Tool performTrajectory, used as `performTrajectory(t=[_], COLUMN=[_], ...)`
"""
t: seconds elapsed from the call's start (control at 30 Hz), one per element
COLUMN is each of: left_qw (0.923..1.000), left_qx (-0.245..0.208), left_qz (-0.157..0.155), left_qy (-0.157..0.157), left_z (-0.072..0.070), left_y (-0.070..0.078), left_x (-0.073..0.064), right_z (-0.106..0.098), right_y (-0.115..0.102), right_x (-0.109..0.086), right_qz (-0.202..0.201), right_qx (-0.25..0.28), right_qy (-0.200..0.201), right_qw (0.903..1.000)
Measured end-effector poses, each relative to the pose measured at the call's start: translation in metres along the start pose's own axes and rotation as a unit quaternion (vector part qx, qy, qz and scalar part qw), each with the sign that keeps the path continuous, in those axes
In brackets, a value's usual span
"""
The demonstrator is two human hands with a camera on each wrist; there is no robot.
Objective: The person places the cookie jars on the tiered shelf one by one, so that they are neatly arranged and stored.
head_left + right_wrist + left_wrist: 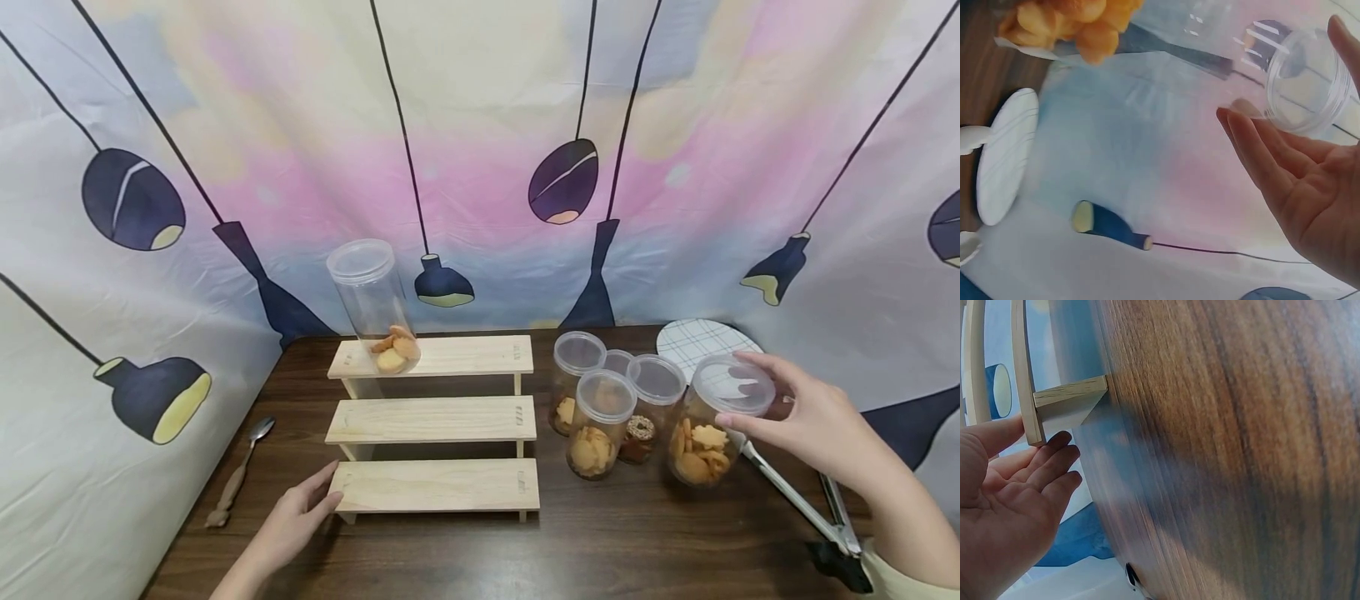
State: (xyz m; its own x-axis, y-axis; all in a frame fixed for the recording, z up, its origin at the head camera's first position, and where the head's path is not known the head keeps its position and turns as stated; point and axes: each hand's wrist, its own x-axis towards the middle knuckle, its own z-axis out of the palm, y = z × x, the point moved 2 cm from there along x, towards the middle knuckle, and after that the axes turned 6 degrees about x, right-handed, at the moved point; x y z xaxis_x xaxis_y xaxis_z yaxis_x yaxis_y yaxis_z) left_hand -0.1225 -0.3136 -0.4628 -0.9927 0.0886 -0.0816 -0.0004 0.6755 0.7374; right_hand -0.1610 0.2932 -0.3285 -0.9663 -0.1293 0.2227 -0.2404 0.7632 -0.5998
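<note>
My right hand (821,417) spans the lid of a clear cookie jar (701,462), thumb on one side and fingers on the other. Star-shaped and round cookies (1079,25) fill its lower part; whether it touches the table I cannot tell. My left hand (296,512) holds the left end of the lowest step of a three-tier wooden display rack (435,485), with the thumb against the board (1030,394) and the fingers on its other side. On the top step, toward the left, stands a tall clear jar (371,296) with a few cookies in it.
Several lidded cookie jars (600,429) cluster right of the rack. Behind them lies a round white gridded board (701,342). Metal tongs (798,496) lie under my right forearm. A spoon (243,467) rests on the table's left side. A printed curtain (480,167) hangs behind.
</note>
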Motion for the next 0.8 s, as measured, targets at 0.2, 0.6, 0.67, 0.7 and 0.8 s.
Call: performTrajectory(t=[0.2,0.6,0.67,0.7,0.8], left_qw=[1.0000,1.0000,1.0000,1.0000,0.9999], left_qx=[0.003,-0.006,-0.006,-0.007,-0.009], left_qz=[0.001,0.003,0.002,0.002,0.001], left_qy=[0.002,0.005,0.005,0.005,0.005], left_z=[-0.001,0.000,0.000,0.000,0.000], left_y=[0.001,-0.001,-0.001,-0.001,0.000], left_x=[-0.001,-0.002,-0.002,-0.002,-0.002], right_z=[-0.005,-0.003,-0.003,-0.003,-0.003], right_y=[-0.021,-0.053,-0.060,-0.063,-0.075], right_x=[-0.008,-0.016,-0.014,-0.014,-0.009], right_qz=[-0.023,-0.053,-0.067,-0.075,-0.105], right_qx=[0.002,0.066,0.085,0.094,0.118], right_qy=[-0.011,-0.048,-0.056,-0.059,-0.073], right_qw=[0.9997,0.9952,0.9925,0.9910,0.9848])
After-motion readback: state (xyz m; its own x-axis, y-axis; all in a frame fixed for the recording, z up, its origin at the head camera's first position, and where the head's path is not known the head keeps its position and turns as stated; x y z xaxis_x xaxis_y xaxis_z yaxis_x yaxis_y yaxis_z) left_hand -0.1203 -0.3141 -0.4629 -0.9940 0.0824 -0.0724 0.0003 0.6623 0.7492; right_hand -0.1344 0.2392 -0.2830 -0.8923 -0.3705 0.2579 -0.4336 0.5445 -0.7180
